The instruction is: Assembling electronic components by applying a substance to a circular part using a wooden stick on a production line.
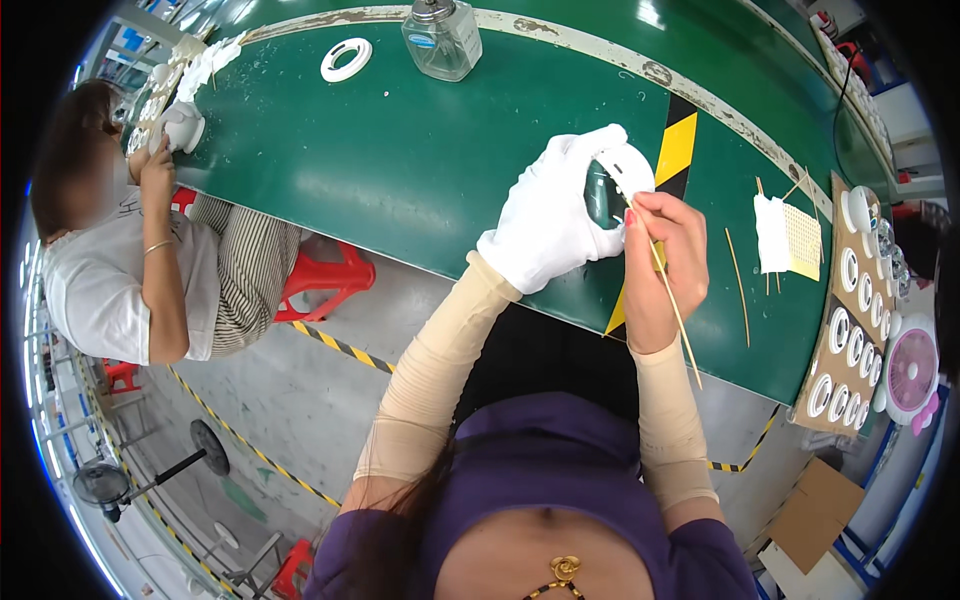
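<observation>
My left hand (545,210), in a white glove, grips a white ring-shaped part (636,168) by its side, above the green table. The ring is tilted, and the green tabletop shows through its opening. My bare right hand (670,250) pinches a thin wooden stick (684,335) like a pen. The stick's upper end meets the ring's rim, and its long lower end slants down past my wrist. Whether anything coats the tip is too small to make out.
Another white ring (346,60) and a glass bottle (443,45) stand on the far table. To the right lie a loose stick (738,287), a yellow pad with white cloth (803,240) and a cardboard tray (812,385) of rings. At left a co-worker (130,270) handles a white part.
</observation>
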`<state>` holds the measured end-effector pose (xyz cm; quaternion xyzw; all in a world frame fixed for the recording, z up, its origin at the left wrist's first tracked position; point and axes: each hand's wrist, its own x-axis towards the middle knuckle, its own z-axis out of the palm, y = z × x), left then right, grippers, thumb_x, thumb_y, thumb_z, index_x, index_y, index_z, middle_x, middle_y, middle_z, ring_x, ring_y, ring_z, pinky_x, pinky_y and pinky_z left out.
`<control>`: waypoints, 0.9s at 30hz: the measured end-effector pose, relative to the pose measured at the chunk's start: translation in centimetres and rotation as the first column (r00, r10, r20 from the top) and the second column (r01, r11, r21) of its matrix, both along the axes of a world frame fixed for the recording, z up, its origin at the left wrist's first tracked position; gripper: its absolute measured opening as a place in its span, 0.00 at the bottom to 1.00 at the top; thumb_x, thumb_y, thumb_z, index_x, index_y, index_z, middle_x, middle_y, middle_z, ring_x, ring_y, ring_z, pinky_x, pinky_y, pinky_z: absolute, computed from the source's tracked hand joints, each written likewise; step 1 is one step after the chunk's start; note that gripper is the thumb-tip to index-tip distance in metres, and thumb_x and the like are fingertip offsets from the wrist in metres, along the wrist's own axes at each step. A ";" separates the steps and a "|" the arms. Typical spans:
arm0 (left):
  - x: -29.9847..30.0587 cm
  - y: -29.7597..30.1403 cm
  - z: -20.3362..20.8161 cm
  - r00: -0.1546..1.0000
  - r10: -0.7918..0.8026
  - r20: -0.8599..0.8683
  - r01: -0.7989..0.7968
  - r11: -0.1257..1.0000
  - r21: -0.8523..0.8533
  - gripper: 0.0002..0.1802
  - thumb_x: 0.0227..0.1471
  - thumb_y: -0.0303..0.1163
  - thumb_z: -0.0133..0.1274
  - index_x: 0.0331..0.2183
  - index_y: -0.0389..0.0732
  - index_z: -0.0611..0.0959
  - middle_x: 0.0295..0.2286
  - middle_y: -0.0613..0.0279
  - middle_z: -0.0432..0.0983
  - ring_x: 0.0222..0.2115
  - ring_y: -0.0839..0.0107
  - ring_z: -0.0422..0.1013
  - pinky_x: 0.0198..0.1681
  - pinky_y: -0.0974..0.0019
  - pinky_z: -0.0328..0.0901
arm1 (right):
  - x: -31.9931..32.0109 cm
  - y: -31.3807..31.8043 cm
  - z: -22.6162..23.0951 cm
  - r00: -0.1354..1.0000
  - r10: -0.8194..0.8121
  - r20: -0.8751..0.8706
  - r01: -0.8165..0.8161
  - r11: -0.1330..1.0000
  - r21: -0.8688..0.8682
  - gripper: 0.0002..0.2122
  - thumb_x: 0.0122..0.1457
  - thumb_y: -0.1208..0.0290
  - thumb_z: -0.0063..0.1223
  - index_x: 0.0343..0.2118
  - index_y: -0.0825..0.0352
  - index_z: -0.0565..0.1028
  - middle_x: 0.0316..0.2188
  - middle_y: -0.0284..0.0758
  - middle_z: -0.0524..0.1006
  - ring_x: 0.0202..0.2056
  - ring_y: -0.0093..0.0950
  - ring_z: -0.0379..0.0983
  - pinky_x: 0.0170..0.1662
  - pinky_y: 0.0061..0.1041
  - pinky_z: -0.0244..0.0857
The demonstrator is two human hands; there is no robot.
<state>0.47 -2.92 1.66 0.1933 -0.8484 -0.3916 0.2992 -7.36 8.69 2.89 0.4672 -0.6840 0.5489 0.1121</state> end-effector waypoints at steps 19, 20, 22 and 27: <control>0.4 0.7 1.4 0.999 0.012 0.037 -0.018 0.986 0.166 0.53 0.33 0.52 0.71 0.56 0.36 0.67 0.49 0.50 0.69 0.50 0.59 0.68 0.54 0.61 0.64 | -3.4 3.3 0.3 0.819 0.230 0.527 -0.148 0.970 -0.192 0.08 0.58 0.82 0.54 0.40 0.76 0.76 0.41 0.40 0.78 0.38 0.25 0.75 0.47 0.22 0.68; 0.5 0.7 1.5 0.999 0.017 0.030 -0.022 0.986 0.166 0.53 0.33 0.52 0.71 0.56 0.36 0.67 0.49 0.50 0.69 0.50 0.59 0.68 0.54 0.61 0.64 | -3.6 4.1 0.7 0.753 0.234 0.615 -0.214 0.971 -0.108 0.09 0.59 0.81 0.53 0.42 0.75 0.75 0.39 0.39 0.77 0.36 0.24 0.74 0.44 0.21 0.68; 0.6 0.7 1.3 0.999 0.014 0.030 -0.019 0.986 0.164 0.53 0.33 0.53 0.71 0.56 0.36 0.68 0.50 0.49 0.68 0.51 0.58 0.68 0.54 0.61 0.64 | -3.7 5.3 1.7 0.699 0.250 0.670 -0.361 0.932 0.029 0.14 0.61 0.80 0.49 0.50 0.73 0.70 0.32 0.34 0.76 0.30 0.19 0.71 0.35 0.18 0.67; 0.5 0.6 1.0 0.999 0.022 0.035 -0.026 0.992 0.126 0.53 0.33 0.54 0.70 0.56 0.37 0.68 0.50 0.49 0.68 0.51 0.56 0.67 0.54 0.60 0.63 | -2.4 8.5 3.6 0.638 0.251 0.728 -0.532 0.827 0.181 0.16 0.61 0.80 0.48 0.52 0.73 0.70 0.29 0.31 0.72 0.26 0.16 0.67 0.30 0.16 0.64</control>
